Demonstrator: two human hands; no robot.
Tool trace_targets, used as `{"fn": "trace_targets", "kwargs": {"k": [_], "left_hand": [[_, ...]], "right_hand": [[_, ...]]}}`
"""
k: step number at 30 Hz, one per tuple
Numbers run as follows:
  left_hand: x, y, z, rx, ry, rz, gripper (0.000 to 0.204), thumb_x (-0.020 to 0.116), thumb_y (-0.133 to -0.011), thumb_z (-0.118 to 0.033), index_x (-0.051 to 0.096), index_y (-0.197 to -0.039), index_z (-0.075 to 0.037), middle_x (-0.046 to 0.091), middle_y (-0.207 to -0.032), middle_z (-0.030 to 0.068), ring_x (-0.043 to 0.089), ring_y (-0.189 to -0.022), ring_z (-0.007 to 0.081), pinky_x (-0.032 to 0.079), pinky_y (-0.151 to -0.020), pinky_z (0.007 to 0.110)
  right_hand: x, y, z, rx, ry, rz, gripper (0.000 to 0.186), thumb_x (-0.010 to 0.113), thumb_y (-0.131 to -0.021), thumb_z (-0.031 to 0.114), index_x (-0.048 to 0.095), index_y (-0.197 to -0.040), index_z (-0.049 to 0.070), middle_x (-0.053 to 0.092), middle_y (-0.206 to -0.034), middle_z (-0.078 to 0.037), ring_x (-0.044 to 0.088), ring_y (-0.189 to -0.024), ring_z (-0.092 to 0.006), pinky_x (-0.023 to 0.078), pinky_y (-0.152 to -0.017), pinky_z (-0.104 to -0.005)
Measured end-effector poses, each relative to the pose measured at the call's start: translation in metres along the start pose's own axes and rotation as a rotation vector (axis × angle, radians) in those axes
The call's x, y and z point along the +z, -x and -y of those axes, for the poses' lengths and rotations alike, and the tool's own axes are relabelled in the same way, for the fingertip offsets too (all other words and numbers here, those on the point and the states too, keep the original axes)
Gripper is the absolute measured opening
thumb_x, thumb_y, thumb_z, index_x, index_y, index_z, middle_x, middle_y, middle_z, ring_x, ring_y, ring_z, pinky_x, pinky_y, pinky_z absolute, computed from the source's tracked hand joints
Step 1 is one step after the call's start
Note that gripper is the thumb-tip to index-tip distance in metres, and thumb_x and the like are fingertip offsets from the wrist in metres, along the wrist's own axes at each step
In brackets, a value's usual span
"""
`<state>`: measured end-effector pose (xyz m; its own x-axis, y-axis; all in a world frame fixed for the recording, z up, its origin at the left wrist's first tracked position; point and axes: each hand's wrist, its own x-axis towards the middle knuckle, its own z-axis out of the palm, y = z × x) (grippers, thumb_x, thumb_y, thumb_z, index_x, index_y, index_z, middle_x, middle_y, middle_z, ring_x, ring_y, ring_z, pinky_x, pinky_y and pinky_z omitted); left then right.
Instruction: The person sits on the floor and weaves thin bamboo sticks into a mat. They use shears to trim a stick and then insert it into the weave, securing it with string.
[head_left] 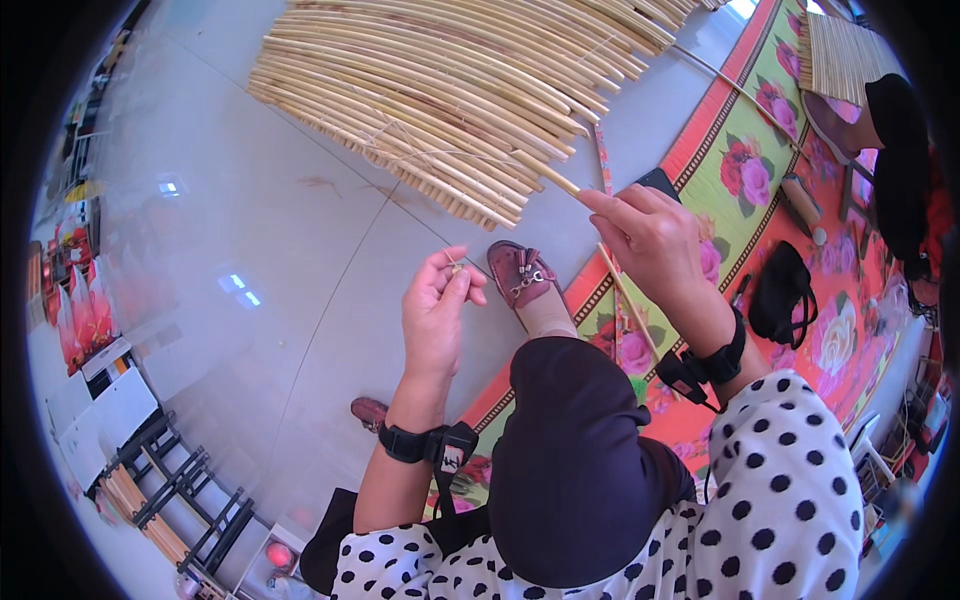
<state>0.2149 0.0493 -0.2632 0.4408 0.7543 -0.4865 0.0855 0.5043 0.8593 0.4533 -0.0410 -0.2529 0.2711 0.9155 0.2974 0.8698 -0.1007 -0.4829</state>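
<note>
The person sits with one knee drawn up, and both hands are raised above it over a pale tiled floor (250, 230). The left hand (435, 315) is closed in a pinch, thumb and fingers pressed together on a small, thin bit of something pale at the fingertips; it is too small to tell what it is. The right hand (650, 235) is clenched around a thin cane stick (628, 300), whose upper end pokes out past the fingers toward a mat of cane sticks (450, 90), while its lower part runs down beside the wrist toward the knee. The mat, tied together with string, lies spread on the floor in front of the person, just beyond the right hand's fingertips. Between the two hands a foot in a brown sandal (522, 275) rests on the floor at the edge of a flowered mat (740, 170) in red, green and pink. A black bag (782, 295) sits on that mat to the right of the right wrist. Each wrist carries a black strap. Another person sits at the far right by a second bundle of sticks (838, 50).
</note>
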Motion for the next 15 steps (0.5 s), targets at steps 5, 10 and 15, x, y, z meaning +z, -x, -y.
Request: {"fn": "trace_targets", "kwargs": {"k": [5, 10, 15], "left_hand": [[-0.0008, -0.0002, 0.0008, 0.037, 0.058, -0.044, 0.005, 0.053, -0.096, -0.003, 0.053, -0.101, -0.001, 0.065, -0.088, 0.0104, 0.058, -0.070, 0.0120, 0.048, -0.072, 0.025], [-0.0018, -0.0016, 0.0012, 0.021, 0.032, -0.012, 0.004, 0.054, -0.097, -0.005, 0.053, -0.099, -0.002, 0.065, -0.087, 0.0099, 0.059, -0.070, 0.0118, 0.049, -0.070, 0.025], [0.0000, -0.0026, 0.0039, 0.009, 0.008, -0.003, 0.004, 0.055, -0.097, -0.006, 0.054, -0.099, -0.002, 0.065, -0.087, 0.0088, 0.058, -0.070, 0.0113, 0.049, -0.069, 0.024]], "right_hand": [[0.0014, -0.0066, -0.0051, -0.047, 0.000, 0.013, 0.024, 0.073, -0.076, 0.008, 0.073, -0.099, 0.015, 0.057, -0.068, -0.002, 0.060, -0.063, -0.0189, 0.048, -0.054, -0.0323], [0.0010, -0.0079, -0.0078, -0.073, 0.017, 0.012, 0.026, 0.074, -0.074, 0.008, 0.073, -0.098, 0.016, 0.054, -0.066, 0.000, 0.062, -0.064, -0.0169, 0.049, -0.051, -0.0308], [0.0010, -0.0065, -0.0064, -0.053, 0.020, 0.032, 0.026, 0.074, -0.074, 0.007, 0.072, -0.098, 0.016, 0.054, -0.065, 0.000, 0.061, -0.063, -0.0167, 0.049, -0.051, -0.0311]]}}
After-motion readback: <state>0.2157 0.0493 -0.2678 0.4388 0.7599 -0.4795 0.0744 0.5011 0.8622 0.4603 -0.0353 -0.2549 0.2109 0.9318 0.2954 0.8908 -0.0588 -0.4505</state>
